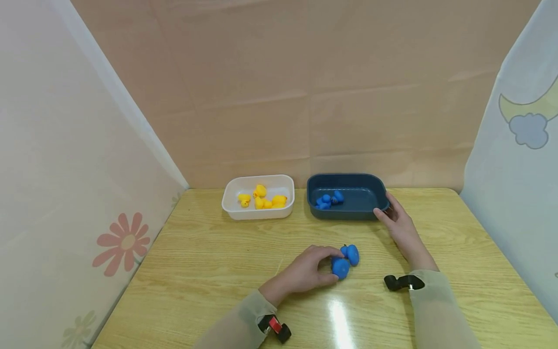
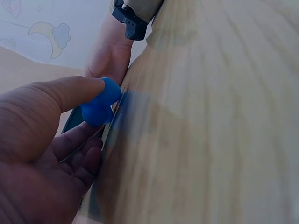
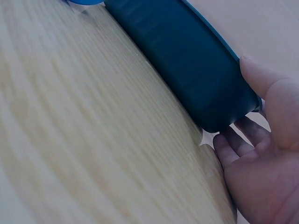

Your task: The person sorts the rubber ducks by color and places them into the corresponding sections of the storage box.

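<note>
On the table, my left hand [image 1: 307, 271] has thumb and fingers around a small, rounded blue toy [image 1: 340, 268]. The left wrist view shows the thumb against this two-lobed blue toy [image 2: 100, 103], with a fingertip at its lower side. Just beyond it lies another blue toy [image 1: 351, 254]. My right hand [image 1: 403, 230] holds the right end of a dark blue tray [image 1: 348, 214], thumb on the near rim. In the right wrist view the other fingers curl around the end of the tray [image 3: 187, 70]. Several small blue toys [image 1: 327, 201] lie in the tray's left part.
A white tray [image 1: 257, 214] holding several yellow rubber ducks [image 1: 260, 190] stands left of the dark one, both near the wooden table's [image 1: 209, 257] back edge. A beige cloth [image 1: 261, 97] hangs behind; printed white cloths flank the table left and right.
</note>
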A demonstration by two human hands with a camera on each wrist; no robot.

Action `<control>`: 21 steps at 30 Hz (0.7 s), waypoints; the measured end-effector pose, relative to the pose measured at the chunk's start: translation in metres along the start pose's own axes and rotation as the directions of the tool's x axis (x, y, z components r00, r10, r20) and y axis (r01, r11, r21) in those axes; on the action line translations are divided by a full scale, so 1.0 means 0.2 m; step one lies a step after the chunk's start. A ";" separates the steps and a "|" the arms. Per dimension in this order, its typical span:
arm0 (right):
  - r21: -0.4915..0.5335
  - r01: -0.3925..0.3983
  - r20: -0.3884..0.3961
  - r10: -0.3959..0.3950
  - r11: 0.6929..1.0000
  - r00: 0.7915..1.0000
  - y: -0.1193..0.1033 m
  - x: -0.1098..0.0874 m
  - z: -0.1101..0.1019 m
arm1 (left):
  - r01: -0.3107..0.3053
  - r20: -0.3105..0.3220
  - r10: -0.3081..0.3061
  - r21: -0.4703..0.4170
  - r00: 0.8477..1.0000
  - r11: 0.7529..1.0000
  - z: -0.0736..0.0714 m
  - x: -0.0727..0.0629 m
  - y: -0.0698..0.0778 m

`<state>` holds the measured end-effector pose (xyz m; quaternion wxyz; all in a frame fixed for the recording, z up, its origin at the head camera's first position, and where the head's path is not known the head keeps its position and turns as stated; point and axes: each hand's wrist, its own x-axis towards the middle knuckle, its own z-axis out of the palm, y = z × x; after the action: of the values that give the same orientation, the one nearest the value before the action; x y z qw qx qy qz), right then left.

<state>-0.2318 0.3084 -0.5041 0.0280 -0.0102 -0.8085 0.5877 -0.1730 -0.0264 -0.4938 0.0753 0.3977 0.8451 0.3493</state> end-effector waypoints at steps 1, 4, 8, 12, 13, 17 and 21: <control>0.001 0.001 -0.001 -0.001 1.000 1.000 0.00 0.00 0.00 | 0.000 -0.001 0.000 -0.012 1.000 1.000 0.00 0.00 0.00; 0.001 0.000 -0.002 0.000 1.000 1.000 0.00 0.00 0.00 | 0.003 -0.006 -0.004 -0.048 1.000 0.999 -0.02 0.00 0.01; 0.000 -0.005 0.001 0.005 1.000 1.000 0.01 0.01 0.00 | 0.014 -0.024 -0.016 -0.074 1.000 0.997 -0.05 0.00 0.02; -0.002 -0.005 0.000 0.005 1.000 1.000 0.01 0.01 0.00 | 0.005 -0.074 -0.011 -0.084 0.997 0.996 -0.07 0.02 0.03; -0.003 -0.004 0.000 0.004 1.000 1.000 0.01 0.00 0.00 | 0.005 -0.091 -0.013 -0.083 0.996 0.997 -0.08 0.02 0.03; -0.004 -0.003 -0.004 0.003 1.000 1.000 -0.01 -0.01 0.00 | 0.013 -0.161 -0.027 -0.088 0.987 0.996 -0.12 0.04 0.04; 0.001 0.001 -0.007 -0.001 1.000 1.000 -0.01 -0.01 0.00 | 0.045 -0.223 -0.063 -0.087 0.973 0.995 -0.17 0.07 0.06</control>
<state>-0.2288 0.3072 -0.5015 0.0310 -0.0119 -0.8082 0.5880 -0.1889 -0.0286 -0.4583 0.0046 0.3290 0.8437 0.4242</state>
